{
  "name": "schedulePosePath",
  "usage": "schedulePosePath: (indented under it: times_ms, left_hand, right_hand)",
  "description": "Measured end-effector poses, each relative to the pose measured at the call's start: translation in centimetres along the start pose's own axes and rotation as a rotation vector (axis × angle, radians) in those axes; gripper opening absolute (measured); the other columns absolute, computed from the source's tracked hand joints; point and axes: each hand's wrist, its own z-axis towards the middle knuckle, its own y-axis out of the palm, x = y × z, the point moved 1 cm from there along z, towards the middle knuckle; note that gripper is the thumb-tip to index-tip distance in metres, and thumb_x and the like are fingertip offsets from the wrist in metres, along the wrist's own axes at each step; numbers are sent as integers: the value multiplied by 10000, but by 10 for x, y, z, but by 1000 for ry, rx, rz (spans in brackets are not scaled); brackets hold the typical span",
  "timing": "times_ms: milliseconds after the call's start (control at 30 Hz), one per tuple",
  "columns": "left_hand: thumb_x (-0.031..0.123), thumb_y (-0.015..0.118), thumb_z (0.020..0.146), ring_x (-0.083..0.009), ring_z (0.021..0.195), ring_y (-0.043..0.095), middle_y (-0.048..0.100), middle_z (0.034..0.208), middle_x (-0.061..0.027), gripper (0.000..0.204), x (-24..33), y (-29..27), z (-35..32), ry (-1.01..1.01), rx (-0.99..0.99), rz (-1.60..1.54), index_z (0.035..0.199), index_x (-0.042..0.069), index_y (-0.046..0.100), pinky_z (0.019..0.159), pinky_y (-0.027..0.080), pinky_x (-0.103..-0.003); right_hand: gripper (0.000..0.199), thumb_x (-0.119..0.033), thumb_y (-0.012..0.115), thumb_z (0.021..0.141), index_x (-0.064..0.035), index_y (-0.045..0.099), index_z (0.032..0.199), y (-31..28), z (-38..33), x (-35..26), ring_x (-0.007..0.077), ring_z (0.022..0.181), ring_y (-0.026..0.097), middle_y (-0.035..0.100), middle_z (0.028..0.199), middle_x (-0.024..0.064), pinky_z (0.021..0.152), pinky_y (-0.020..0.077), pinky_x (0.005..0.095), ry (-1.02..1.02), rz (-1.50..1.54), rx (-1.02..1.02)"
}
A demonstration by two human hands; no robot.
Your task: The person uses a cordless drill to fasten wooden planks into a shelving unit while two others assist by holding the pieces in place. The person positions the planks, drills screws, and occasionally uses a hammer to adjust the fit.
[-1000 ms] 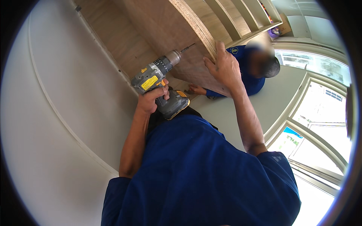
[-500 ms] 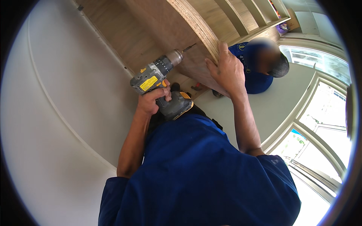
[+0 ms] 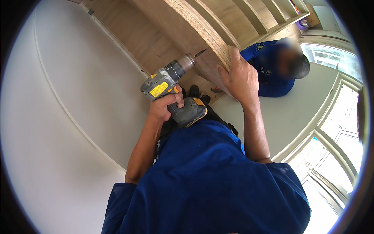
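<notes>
My left hand (image 3: 165, 106) is wrapped round the handle of a grey and black cordless drill (image 3: 163, 80) with yellow labels. Its thin bit (image 3: 200, 52) points up and to the right, close to the face of a large brown wood panel (image 3: 171, 33); whether the tip touches it I cannot tell. On the right, my right hand (image 3: 242, 76) grips the corner of this panel, thumb on the near side and fingers over the raw chipboard edge (image 3: 202, 31). The fingertips behind the edge are partly hidden.
Just beyond my right hand, a co-worker (image 3: 272, 68) in blue with a dark cap bends beside the panel. Wooden shelving (image 3: 249, 19) stands behind. A pale wall (image 3: 89, 78) runs along the left, and framed windows (image 3: 335, 136) are on the right. A red-handled object (image 3: 216, 90) lies on the floor.
The whole view has shifted slightly, so hands, drill and panel appear a little further right. Both grips stay the same. The co-worker also appears further right.
</notes>
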Motion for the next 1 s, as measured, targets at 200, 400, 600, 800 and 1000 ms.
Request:
schedulePosePath:
  times_ms: [200, 400, 600, 800, 1000]
  left_hand:
    - [75, 697, 815, -213, 650, 618, 599, 772, -71, 297, -1, 1, 0, -20, 17, -17, 1107, 39, 650, 714, 531, -389]
    - [73, 685, 818, -211, 651, 618, 596, 768, -68, 282, 0, 3, -1, -12, 5, -8, 1097, 43, 653, 707, 532, -391]
    - [87, 675, 825, -210, 649, 611, 586, 766, -63, 270, -2, 5, -1, -52, -12, -58, 1091, 49, 651, 710, 533, -396]
    - [120, 671, 830, -210, 646, 596, 576, 772, -68, 433, -13, 3, 1, -110, -95, -283, 1243, 0, 621, 701, 526, -406]
    - [140, 651, 836, -202, 628, 557, 551, 771, -61, 637, -26, -86, -10, -40, -91, -296, 1440, -19, 524, 705, 523, -406]
  right_hand:
    - [563, -271, 764, 892, -47, 488, 1328, 1, -1, -3, 428, 904, 711, 711, 962, 224, 749, 546, 524, -14, -14, 6]
    - [520, -222, 769, 885, -32, 483, 1275, 0, -3, -5, 417, 833, 728, 718, 1070, 208, 697, 578, 513, -23, -26, -25]
    - [558, -274, 757, 897, -43, 483, 1324, 0, -5, -7, 435, 917, 710, 713, 1001, 238, 762, 547, 534, -3, -9, -25]
    - [568, -282, 754, 895, -32, 481, 1325, -1, -3, -4, 451, 920, 709, 718, 1020, 259, 773, 557, 537, -44, -19, -25]
    - [465, -283, 729, 906, -23, 470, 1191, -8, -3, 7, 456, 853, 722, 718, 926, 237, 745, 585, 542, -46, -43, -43]
